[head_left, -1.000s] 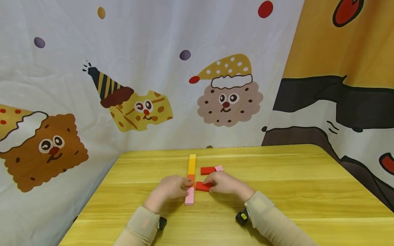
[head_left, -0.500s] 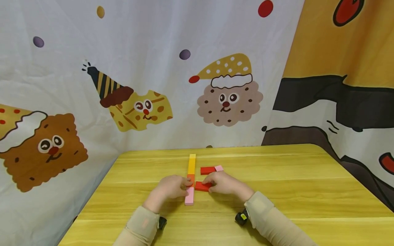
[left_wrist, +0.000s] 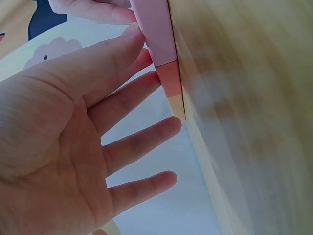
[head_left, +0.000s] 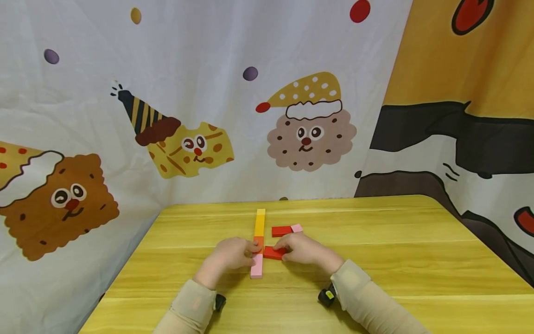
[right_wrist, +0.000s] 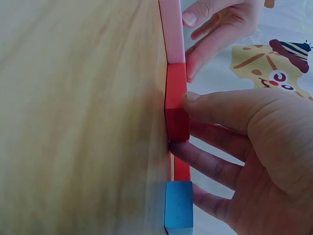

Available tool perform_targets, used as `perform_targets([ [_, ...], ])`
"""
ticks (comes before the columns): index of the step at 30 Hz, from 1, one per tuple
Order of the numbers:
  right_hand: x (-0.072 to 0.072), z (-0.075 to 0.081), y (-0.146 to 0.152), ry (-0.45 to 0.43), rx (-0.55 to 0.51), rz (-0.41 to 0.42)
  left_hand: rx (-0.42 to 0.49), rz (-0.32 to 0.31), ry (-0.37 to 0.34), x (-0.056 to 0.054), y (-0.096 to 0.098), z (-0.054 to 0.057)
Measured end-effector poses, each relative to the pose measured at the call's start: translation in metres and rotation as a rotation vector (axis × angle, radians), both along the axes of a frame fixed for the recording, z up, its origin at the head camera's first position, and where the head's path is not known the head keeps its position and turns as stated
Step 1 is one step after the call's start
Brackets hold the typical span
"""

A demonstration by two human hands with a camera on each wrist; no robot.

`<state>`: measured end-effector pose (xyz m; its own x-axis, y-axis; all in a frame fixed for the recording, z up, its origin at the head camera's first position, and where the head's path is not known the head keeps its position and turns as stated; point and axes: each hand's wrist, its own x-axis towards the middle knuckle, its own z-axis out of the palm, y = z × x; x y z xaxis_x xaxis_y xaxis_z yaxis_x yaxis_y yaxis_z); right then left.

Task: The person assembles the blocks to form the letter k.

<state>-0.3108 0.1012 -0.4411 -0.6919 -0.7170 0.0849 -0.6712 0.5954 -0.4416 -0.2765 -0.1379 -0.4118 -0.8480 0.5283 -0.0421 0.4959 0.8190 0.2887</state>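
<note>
A straight row of blocks runs away from me on the table: a pink block [head_left: 257, 266], an orange block [head_left: 259, 240], a longer yellow-orange block [head_left: 259, 226] and a pale yellow end [head_left: 261, 212]. My left hand [head_left: 234, 253] touches the row at the pink and orange blocks with thumb and index fingertips; its other fingers spread out straight in the left wrist view. With thumb and fingers my right hand [head_left: 306, 248] pinches a red block [right_wrist: 176, 103], which lies crosswise with its left end right at the row.
Beyond my right hand lie another red block [head_left: 282, 231] and a small pink block [head_left: 297, 228], end to end. A blue block [right_wrist: 179, 205] shows beside my right fingers in the right wrist view; the hand hides it from the head view. A printed curtain [head_left: 208, 60] hangs behind the table [head_left: 375, 241].
My right hand has slid the red block slightly left, narrowing the gap to the row. My left hand has stayed in place on the row.
</note>
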Motion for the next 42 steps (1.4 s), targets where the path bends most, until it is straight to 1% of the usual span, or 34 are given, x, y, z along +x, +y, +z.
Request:
perform_targets([
  [12, 0.0008, 0.0001, -0.0010, 0.000, -0.001, -0.006, -0.024, 0.008, 0.002, -0.0009, 0.0008, 0.0004],
  [27, -0.0004, -0.0027, -0.0005, -0.004, -0.006, -0.007, -0.021, 0.008, -0.002, -0.0016, 0.0010, -0.0011],
  [35, -0.0001, -0.0029, -0.0006, -0.001, -0.007, -0.009, -0.010, 0.012, -0.010, 0.0002, 0.0010, -0.0008],
  [42, 0.0002, -0.0030, -0.0007, 0.032, -0.002, 0.002, -0.004, 0.011, -0.005, 0.0009, 0.0014, 0.0001],
])
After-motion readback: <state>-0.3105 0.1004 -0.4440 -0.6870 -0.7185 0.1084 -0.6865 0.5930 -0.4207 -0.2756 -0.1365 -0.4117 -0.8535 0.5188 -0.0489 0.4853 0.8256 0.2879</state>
